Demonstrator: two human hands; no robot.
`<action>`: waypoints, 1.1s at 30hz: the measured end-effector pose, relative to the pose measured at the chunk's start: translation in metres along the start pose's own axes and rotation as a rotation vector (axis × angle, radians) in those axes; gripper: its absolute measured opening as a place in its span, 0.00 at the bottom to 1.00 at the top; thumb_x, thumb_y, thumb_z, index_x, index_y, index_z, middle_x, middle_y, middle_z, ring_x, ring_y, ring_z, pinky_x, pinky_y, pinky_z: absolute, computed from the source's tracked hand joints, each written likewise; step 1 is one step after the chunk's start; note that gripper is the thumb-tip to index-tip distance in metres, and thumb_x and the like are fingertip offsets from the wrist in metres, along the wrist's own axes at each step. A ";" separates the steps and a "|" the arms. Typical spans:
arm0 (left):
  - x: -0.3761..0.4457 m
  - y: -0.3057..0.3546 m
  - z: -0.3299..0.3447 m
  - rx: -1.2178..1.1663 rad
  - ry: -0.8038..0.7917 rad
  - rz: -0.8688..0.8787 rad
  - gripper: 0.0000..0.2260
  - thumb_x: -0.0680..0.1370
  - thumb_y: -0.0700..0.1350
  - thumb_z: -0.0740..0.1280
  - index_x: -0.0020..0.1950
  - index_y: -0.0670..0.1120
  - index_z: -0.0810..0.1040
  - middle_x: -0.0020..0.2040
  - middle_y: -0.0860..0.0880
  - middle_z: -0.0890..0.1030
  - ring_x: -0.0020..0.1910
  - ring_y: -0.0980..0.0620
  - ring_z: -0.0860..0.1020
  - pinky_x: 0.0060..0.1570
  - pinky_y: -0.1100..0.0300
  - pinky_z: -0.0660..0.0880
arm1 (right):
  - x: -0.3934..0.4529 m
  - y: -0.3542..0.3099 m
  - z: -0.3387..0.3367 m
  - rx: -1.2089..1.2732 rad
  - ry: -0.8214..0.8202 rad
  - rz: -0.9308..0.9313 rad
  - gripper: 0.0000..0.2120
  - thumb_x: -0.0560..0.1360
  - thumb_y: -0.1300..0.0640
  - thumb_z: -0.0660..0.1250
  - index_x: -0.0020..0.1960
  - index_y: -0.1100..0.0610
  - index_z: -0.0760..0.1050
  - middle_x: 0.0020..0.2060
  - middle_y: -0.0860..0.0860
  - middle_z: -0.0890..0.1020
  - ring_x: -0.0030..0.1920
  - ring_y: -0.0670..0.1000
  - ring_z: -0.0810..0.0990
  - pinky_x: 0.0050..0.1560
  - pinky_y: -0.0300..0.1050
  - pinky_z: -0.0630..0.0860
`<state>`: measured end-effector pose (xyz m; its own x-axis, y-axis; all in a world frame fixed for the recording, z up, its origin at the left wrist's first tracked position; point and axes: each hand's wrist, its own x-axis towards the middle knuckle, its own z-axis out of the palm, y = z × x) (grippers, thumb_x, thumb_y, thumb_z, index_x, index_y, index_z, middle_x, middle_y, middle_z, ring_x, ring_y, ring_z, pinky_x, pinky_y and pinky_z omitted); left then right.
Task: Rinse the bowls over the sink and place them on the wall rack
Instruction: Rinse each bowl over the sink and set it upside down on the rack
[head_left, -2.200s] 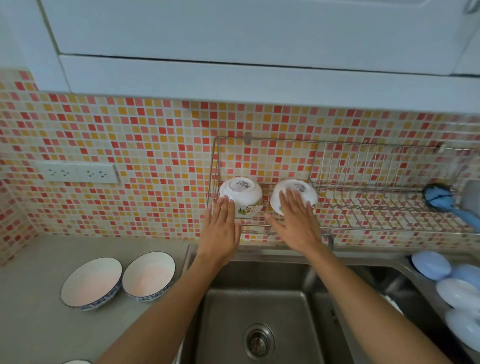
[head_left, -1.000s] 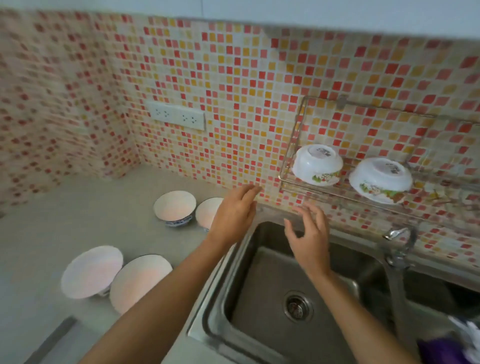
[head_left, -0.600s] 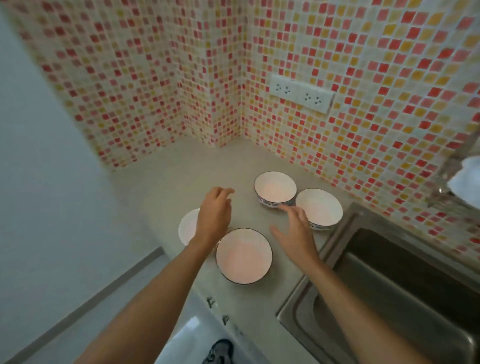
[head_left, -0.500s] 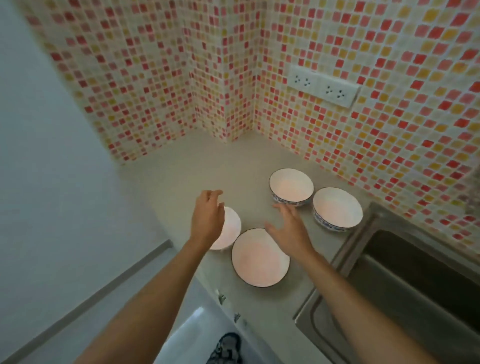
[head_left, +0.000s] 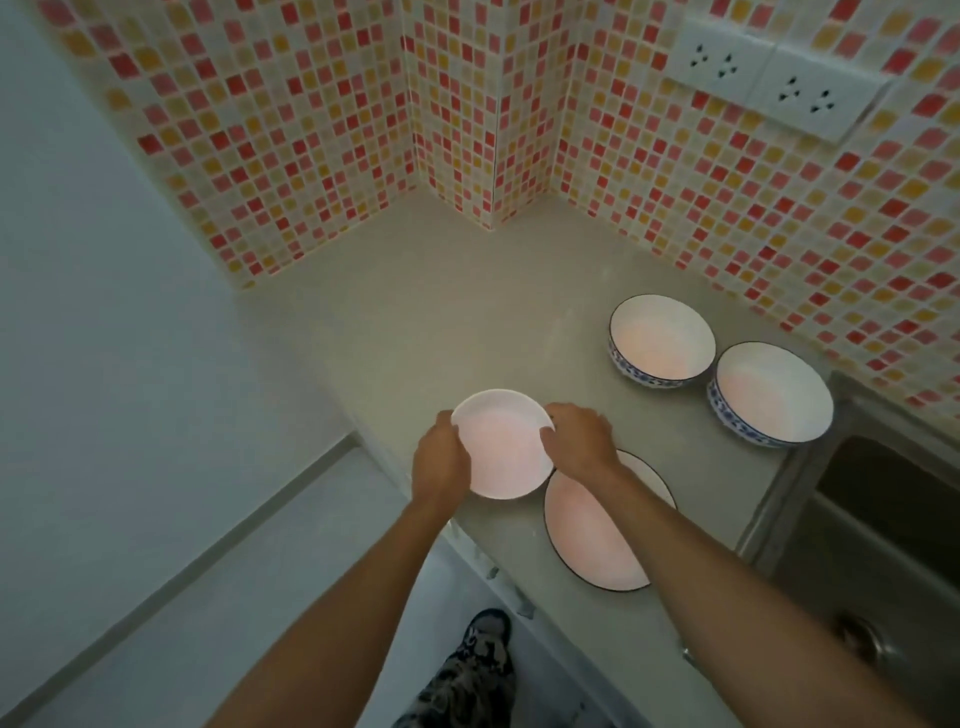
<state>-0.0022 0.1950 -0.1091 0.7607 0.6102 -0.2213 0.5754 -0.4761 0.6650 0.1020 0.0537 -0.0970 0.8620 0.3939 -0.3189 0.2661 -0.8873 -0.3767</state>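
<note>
A plain white bowl (head_left: 501, 451) sits at the counter's front left edge. My left hand (head_left: 440, 460) grips its left rim and my right hand (head_left: 579, 441) grips its right rim. Just right of it lies a wider dark-rimmed bowl (head_left: 592, 535), partly under my right forearm. Two bowls with blue patterned sides stand farther back: one (head_left: 661, 340) near the tiled wall, the other (head_left: 773, 394) beside the sink (head_left: 878, 530). The wall rack is out of view.
The beige counter (head_left: 441, 312) runs into a tiled corner. A double wall socket (head_left: 769, 88) is at upper right. The counter's front edge drops to the floor, where a patterned shoe (head_left: 467, 670) shows.
The view has swung left from the rack and sink to the counter corner. Both hands came down from hovering over the bowls and closed on the plain white bowl's rim.
</note>
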 end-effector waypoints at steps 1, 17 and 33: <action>0.002 0.001 -0.001 -0.007 -0.003 0.005 0.14 0.81 0.40 0.52 0.64 0.40 0.69 0.55 0.38 0.78 0.49 0.42 0.76 0.43 0.55 0.69 | 0.001 -0.001 0.001 0.019 0.022 0.004 0.04 0.74 0.60 0.61 0.44 0.57 0.74 0.49 0.58 0.83 0.52 0.62 0.78 0.59 0.53 0.71; 0.014 0.136 0.020 -0.144 -0.161 0.354 0.13 0.82 0.43 0.53 0.59 0.41 0.75 0.53 0.40 0.80 0.50 0.42 0.76 0.44 0.57 0.67 | -0.070 0.061 -0.084 1.382 0.213 0.421 0.06 0.76 0.54 0.65 0.53 0.50 0.76 0.54 0.56 0.79 0.51 0.57 0.79 0.54 0.63 0.79; -0.173 0.257 0.193 -0.220 -0.574 0.733 0.15 0.82 0.45 0.57 0.66 0.42 0.73 0.63 0.45 0.78 0.62 0.47 0.75 0.56 0.65 0.66 | -0.274 0.290 -0.103 1.932 0.515 0.702 0.21 0.75 0.59 0.64 0.67 0.56 0.66 0.65 0.60 0.71 0.64 0.64 0.73 0.40 0.54 0.83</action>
<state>0.0721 -0.1551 -0.0382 0.9743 -0.2239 0.0264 -0.1277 -0.4514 0.8831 -0.0131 -0.3361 -0.0290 0.6969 -0.1965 -0.6897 -0.4565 0.6202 -0.6379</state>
